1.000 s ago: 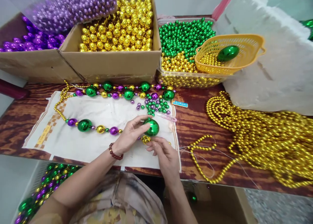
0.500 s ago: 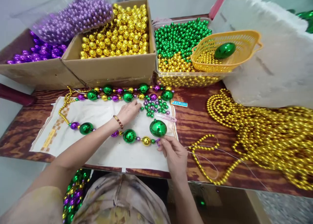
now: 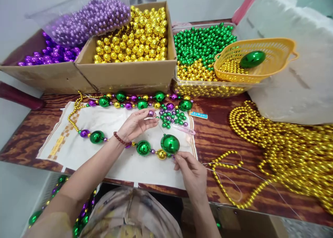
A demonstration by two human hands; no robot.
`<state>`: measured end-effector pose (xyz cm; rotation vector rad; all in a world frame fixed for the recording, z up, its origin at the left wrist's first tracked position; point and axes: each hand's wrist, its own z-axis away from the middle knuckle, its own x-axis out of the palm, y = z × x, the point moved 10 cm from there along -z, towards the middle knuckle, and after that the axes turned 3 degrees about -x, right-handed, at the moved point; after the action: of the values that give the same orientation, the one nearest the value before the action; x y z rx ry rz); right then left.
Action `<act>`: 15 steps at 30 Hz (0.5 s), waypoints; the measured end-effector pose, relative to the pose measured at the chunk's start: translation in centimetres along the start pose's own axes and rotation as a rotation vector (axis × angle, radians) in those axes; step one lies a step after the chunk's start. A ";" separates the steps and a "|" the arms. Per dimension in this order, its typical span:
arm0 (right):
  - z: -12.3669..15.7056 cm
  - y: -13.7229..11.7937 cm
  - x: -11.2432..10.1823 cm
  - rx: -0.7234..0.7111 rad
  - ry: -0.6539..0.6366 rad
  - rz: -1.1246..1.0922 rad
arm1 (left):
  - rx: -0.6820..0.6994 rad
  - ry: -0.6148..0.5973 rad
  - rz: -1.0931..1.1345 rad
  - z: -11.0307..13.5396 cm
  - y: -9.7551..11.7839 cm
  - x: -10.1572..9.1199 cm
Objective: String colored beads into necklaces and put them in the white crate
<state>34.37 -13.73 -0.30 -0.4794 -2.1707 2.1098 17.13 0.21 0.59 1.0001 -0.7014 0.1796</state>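
My left hand (image 3: pixel 137 126), with a brown bead bracelet, pinches a small purple bead (image 3: pixel 151 113) at its fingertips, and a small green bead shows by the thumb. A thin thread runs from there down to a large green bead (image 3: pixel 170 144) hanging above the cloth. Just below that bead, the thumb and fingers of my right hand (image 3: pixel 191 172) are closed on the end of the bead necklace (image 3: pixel 143 148); a bit of purple shows at their tips. The necklace curves left across the white cloth (image 3: pixel 125 127). Loose small green and purple beads (image 3: pixel 171 116) lie beyond.
Behind stand boxes of purple beads (image 3: pixel 57 52) and gold beads (image 3: pixel 132 40), and a tub of green and gold beads (image 3: pixel 205 45) carrying a yellow basket (image 3: pixel 283 59). Gold bead strings (image 3: pixel 293 154) cover the right side. A pink tool (image 3: pixel 183 129) lies near the loose beads.
My left hand has risen from the loose beads and turned, with a small purple bead at its fingertips. My right hand keeps its grip by the large green bead. The view has shifted slightly.
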 end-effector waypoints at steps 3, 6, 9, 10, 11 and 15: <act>0.1 -0.2 0.1 -0.010 0.001 0.030 | -0.005 0.010 0.049 0.1 -0.4 0.1; 0.2 0.0 -0.1 -0.004 0.028 0.050 | -0.009 0.037 0.060 0.1 -0.7 0.1; 0.3 0.1 -0.2 0.004 0.038 0.069 | 0.018 0.055 0.031 0.2 -0.5 0.1; 0.3 0.1 -0.3 0.006 0.042 0.074 | 0.036 0.059 0.009 0.2 -0.3 0.2; 0.2 0.2 -0.4 0.009 0.046 0.077 | 0.056 0.061 -0.019 0.2 -0.2 0.4; -0.3 1.2 -0.3 0.054 0.026 0.045 | 0.060 0.049 -0.137 0.3 -0.6 1.7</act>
<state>34.98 -13.48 -1.46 -0.5527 -2.1026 2.1656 18.57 -0.67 1.35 1.0942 -0.5840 0.1057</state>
